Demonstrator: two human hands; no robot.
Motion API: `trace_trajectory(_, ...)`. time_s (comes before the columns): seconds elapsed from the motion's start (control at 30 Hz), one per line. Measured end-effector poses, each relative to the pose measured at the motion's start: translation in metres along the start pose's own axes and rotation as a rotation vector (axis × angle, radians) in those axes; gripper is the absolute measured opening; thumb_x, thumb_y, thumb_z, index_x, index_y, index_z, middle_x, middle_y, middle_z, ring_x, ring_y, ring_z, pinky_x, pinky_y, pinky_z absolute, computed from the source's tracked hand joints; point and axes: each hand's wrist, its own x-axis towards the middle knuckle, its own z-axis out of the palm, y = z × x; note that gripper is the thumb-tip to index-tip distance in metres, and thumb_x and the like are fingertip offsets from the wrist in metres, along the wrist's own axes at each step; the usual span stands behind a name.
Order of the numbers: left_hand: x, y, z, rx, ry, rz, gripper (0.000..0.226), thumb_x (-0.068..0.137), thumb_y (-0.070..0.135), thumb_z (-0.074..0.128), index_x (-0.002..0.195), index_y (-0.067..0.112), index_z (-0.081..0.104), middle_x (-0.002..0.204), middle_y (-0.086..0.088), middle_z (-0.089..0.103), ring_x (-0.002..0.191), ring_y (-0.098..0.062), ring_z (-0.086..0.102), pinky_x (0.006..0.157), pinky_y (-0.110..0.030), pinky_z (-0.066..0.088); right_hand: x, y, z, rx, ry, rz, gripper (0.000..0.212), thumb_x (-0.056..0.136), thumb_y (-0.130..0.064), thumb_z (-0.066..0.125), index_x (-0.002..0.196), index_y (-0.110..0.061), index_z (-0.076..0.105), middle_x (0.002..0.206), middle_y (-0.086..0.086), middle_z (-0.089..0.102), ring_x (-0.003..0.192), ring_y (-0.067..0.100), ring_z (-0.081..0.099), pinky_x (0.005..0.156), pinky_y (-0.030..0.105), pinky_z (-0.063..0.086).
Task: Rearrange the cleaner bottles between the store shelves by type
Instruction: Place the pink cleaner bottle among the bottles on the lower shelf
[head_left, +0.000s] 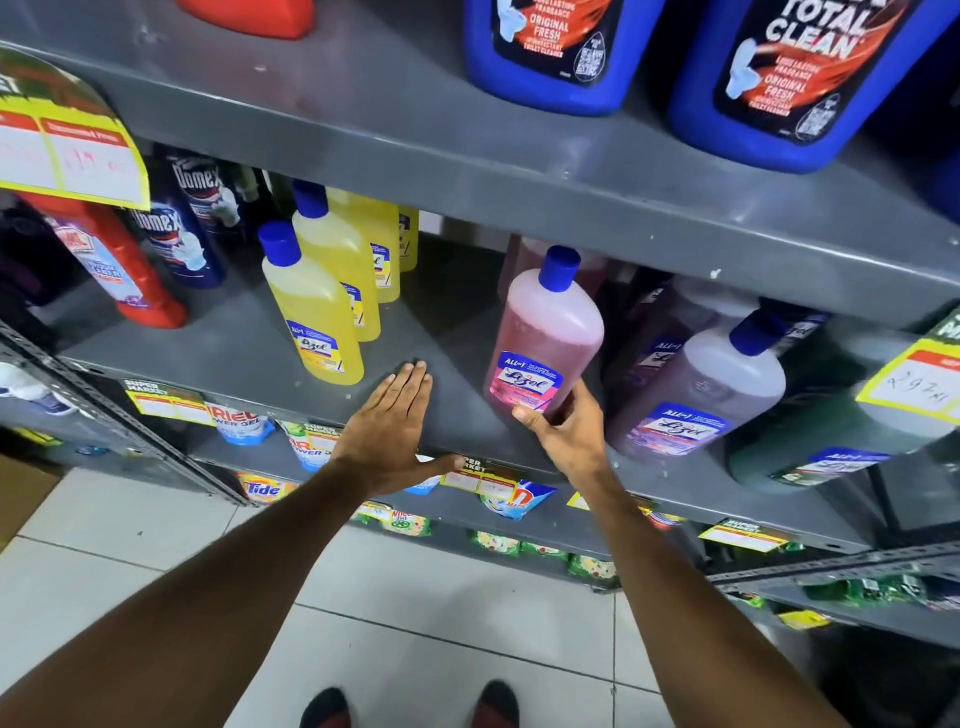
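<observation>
While your right hand (563, 431) grips the pink Lizol bottle (545, 338) low at its base, thumb on the front by the label and fingers wrapped behind, the bottle stands on the middle shelf (441, 332) close to that shelf's front edge, leaning slightly, its blue cap up. Your left hand (395, 421) lies open and flat, palm down, fingers straight and together, on the bare stretch of the same shelf at its front edge; it holds nothing. That hand sits between the pink bottle on its right and the row of yellow Lizol bottles (322, 296) on its left, near both but touching neither. The yellow bottles run in a line from the front edge back toward the rear of the shelf. Farther left on the shelf stand dark blue Domex bottles (187, 223) and a red bottle (124, 265) near the left end. Just right of the pink bottle, close beside your right hand, stands a lavender Lizol bottle (711, 389), with a dark green bottle (810, 441) beyond it toward the right end. On the upper shelf (363, 114) sit large blue toilet-cleaner jugs (779, 78) above your right hand. Yellow price tags (478, 478) hang along the front edge under both hands.
</observation>
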Motion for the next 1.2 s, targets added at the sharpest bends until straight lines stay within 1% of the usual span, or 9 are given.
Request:
trace_trajectory(0.27, 0.0, -0.001, 0.002, 0.001, 0.006, 0.0, 0.124, 0.087, 0.094, 0.033, 0.165, 0.0, 0.009, 0.175, -0.019, 0.008, 0.163, -0.032, 0.006, 0.132, -0.044, 0.009, 0.004, 0.005, -0.004, -0.006, -0.049, -0.004, 0.067, 0.08, -0.023, 0.09, 0.138, -0.015, 0.057, 0.121, -0.004, 0.074, 0.109, 0.008, 0.072, 0.093, 0.023, 0.059)
trace_trajectory(0.4, 0.0, -0.001, 0.0, -0.015, 0.004, 0.007, 0.123, 0.087, 0.094, 0.03, 0.165, 0.001, 0.007, 0.175, -0.019, 0.005, 0.163, -0.031, 0.003, 0.132, -0.042, 0.004, 0.004, 0.007, -0.005, -0.004, -0.047, -0.005, 0.065, 0.08, -0.018, 0.09, 0.136, -0.013, 0.059, 0.115, -0.007, 0.074, 0.101, -0.004, 0.073, 0.088, 0.014, 0.058)
trace_trajectory(0.53, 0.0, -0.001, -0.002, -0.027, -0.009, 0.003, 0.123, 0.087, 0.093, 0.031, 0.165, 0.001, 0.004, 0.176, -0.018, 0.001, 0.163, -0.03, 0.0, 0.131, -0.038, -0.002, 0.003, 0.009, -0.005, -0.003, -0.048, -0.016, 0.065, 0.079, -0.018, 0.091, 0.135, -0.015, 0.059, 0.119, -0.001, 0.074, 0.109, 0.01, 0.072, 0.095, 0.025, 0.059)
trace_trajectory(0.67, 0.0, -0.002, -0.002, -0.036, -0.019, -0.001, 0.124, 0.085, 0.094, 0.025, 0.165, 0.001, 0.003, 0.176, -0.017, 0.0, 0.163, -0.029, -0.001, 0.131, -0.039, -0.002, 0.007, 0.012, -0.005, -0.019, -0.054, -0.017, 0.065, 0.079, -0.014, 0.09, 0.135, -0.013, 0.058, 0.12, 0.002, 0.073, 0.108, 0.012, 0.072, 0.096, 0.027, 0.058)
trace_trajectory(0.73, 0.0, -0.002, -0.001, -0.036, -0.016, -0.001, 0.124, 0.085, 0.094, 0.026, 0.165, 0.001, 0.004, 0.176, -0.018, 0.001, 0.163, -0.03, 0.0, 0.131, -0.039, -0.001, 0.009, 0.012, -0.006, -0.028, -0.059, -0.023, 0.063, 0.079, -0.013, 0.09, 0.134, -0.012, 0.059, 0.12, 0.003, 0.073, 0.107, 0.013, 0.072, 0.094, 0.025, 0.058)
trace_trajectory(0.9, 0.001, -0.003, 0.004, -0.017, 0.023, 0.011, 0.122, 0.088, 0.09, 0.039, 0.164, -0.001, 0.009, 0.175, -0.021, 0.008, 0.163, -0.033, 0.007, 0.133, -0.045, 0.009, 0.011, 0.017, -0.008, -0.045, -0.057, -0.037, 0.056, 0.079, -0.004, 0.088, 0.126, -0.016, 0.059, 0.111, -0.008, 0.073, 0.098, -0.003, 0.073, 0.084, 0.013, 0.057)
trace_trajectory(1.0, 0.001, -0.003, 0.002, -0.012, -0.001, 0.008, 0.124, 0.088, 0.092, 0.037, 0.165, 0.0, 0.006, 0.175, -0.02, 0.005, 0.163, -0.032, 0.004, 0.133, -0.045, 0.008, 0.01, 0.018, -0.007, -0.024, -0.061, -0.039, 0.058, 0.08, -0.006, 0.088, 0.128, -0.015, 0.058, 0.112, -0.006, 0.073, 0.1, -0.001, 0.072, 0.085, 0.012, 0.057)
trace_trajectory(1.1, 0.001, -0.002, 0.0, -0.01, -0.002, 0.005, 0.125, 0.087, 0.093, 0.035, 0.165, 0.0, 0.004, 0.175, -0.02, 0.003, 0.163, -0.033, 0.003, 0.133, -0.045, 0.008, 0.012, 0.02, -0.008, -0.025, -0.077, -0.046, 0.058, 0.08, -0.006, 0.088, 0.128, -0.018, 0.057, 0.113, -0.011, 0.071, 0.099, -0.01, 0.071, 0.082, 0.008, 0.055)
trace_trajectory(1.2, 0.0, -0.001, -0.001, -0.012, 0.015, 0.009, 0.125, 0.087, 0.094, 0.034, 0.165, 0.0, 0.004, 0.175, -0.02, 0.004, 0.163, -0.032, 0.004, 0.132, -0.043, 0.004, 0.012, 0.022, -0.008, -0.033, -0.083, -0.056, 0.061, 0.08, -0.009, 0.089, 0.131, -0.016, 0.057, 0.116, -0.004, 0.072, 0.105, -0.001, 0.071, 0.085, 0.011, 0.056)
